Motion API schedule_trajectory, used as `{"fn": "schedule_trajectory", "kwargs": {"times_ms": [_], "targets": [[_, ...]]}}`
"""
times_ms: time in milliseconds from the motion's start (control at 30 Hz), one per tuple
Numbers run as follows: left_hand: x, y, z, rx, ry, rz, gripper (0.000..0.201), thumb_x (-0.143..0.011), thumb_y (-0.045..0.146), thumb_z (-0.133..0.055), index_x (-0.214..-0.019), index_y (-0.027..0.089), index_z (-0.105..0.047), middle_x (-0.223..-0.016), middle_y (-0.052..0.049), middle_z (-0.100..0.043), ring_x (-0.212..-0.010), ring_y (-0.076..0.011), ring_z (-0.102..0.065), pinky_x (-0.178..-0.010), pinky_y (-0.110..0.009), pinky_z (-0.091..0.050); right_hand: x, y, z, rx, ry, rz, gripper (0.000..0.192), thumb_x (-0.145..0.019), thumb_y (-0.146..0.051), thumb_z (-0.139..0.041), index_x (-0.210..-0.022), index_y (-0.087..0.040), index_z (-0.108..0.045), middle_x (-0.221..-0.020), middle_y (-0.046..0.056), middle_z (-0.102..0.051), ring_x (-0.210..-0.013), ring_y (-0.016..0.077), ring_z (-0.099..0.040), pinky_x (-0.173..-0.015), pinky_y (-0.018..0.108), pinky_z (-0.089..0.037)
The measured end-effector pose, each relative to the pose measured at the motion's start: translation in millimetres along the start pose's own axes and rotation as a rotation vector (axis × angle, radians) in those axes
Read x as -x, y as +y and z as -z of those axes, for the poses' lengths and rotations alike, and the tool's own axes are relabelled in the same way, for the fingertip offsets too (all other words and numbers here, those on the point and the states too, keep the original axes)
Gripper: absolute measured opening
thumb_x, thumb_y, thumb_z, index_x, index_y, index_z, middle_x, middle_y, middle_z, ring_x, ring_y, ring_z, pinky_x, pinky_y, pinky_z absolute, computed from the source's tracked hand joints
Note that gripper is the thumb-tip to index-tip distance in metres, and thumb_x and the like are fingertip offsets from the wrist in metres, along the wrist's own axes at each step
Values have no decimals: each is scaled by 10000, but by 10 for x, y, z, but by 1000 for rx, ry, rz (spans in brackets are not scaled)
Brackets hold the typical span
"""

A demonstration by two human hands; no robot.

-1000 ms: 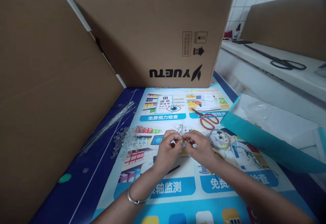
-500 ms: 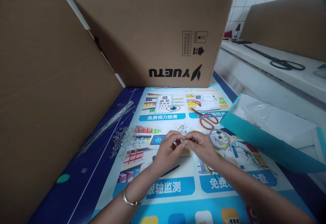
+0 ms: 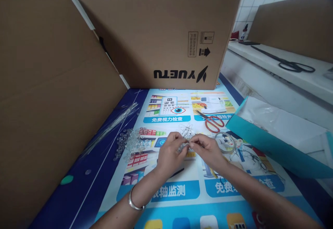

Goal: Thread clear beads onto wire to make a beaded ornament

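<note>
My left hand (image 3: 171, 151) and my right hand (image 3: 205, 149) meet over the printed mat (image 3: 182, 191), fingertips pinched together on a small clear bead piece with thin wire (image 3: 187, 144). Just behind the fingers lies a small tangle of wire loops (image 3: 186, 130). A pile of clear beads (image 3: 131, 142) sits to the left of my left hand. A coil of clear line (image 3: 225, 142) lies right of my right hand. A silver bangle is on my left wrist.
Red-handled scissors (image 3: 213, 122) lie behind the hands. A teal box with white paper (image 3: 273, 142) stands at the right. Cardboard walls rise at the left (image 3: 47, 93) and back (image 3: 161, 34). Clear thin rods (image 3: 111, 126) lie along the left cardboard. Black scissors (image 3: 288, 64) rest on the far white counter.
Both hands stay pinched together on the small piece; the fingers have shifted slightly. The view has moved a little.
</note>
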State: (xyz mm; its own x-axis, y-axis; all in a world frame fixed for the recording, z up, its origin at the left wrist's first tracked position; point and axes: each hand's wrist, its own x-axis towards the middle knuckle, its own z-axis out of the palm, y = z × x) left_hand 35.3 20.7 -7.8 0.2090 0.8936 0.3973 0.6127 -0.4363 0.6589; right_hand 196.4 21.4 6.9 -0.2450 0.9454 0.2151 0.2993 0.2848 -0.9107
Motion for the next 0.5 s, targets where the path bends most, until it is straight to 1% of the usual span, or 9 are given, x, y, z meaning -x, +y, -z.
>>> {"fn": "schedule_trajectory", "kwargs": {"times_ms": [100,200,300,367,500], "targets": [[14,1,-12,-58,-12,-7,162,-783,183,-523,-898,195,-637,-899,-57,-526,-814,-164,-523,-724,-284,-444,52,-54,-38,118,47,172,99,-825,-212,-514,-819,-192,-611,-819,38,-580,-803,156,-552,-737,290,-461],[25,-24,-16,-91,-7,-39,169,-804,191,-502,-892,199,-647,-888,-60,-540,-789,-160,-526,-707,-277,-443,127,-88,-98,164,66,271,128,-842,-187,-484,-865,-210,-608,-876,55,-572,-870,167,-545,-788,312,-461],[23,-87,-20,-102,15,-38,182,-812,180,-490,-889,205,-653,-887,-57,-543,-781,-153,-529,-700,-270,-442,214,-110,-157,183,51,314,157,-848,-154,-462,-883,-211,-604,-936,69,-569,-928,173,-538,-825,321,-460],[14,-138,-22,-104,35,-17,191,-799,186,-514,-932,215,-648,-912,-54,-541,-801,-156,-532,-709,-271,-445,267,-120,-186,184,38,327,170,-848,-145,-454,-881,-212,-607,-971,76,-568,-943,172,-541,-830,319,-465],[0,-189,-19,-96,31,14,213,-787,209,-539,-974,230,-639,-903,-46,-543,-819,-159,-538,-716,-269,-443,326,-122,-210,141,41,320,169,-845,-152,-465,-896,-217,-613,-1024,79,-579,-992,180,-544,-846,320,-466]]}}
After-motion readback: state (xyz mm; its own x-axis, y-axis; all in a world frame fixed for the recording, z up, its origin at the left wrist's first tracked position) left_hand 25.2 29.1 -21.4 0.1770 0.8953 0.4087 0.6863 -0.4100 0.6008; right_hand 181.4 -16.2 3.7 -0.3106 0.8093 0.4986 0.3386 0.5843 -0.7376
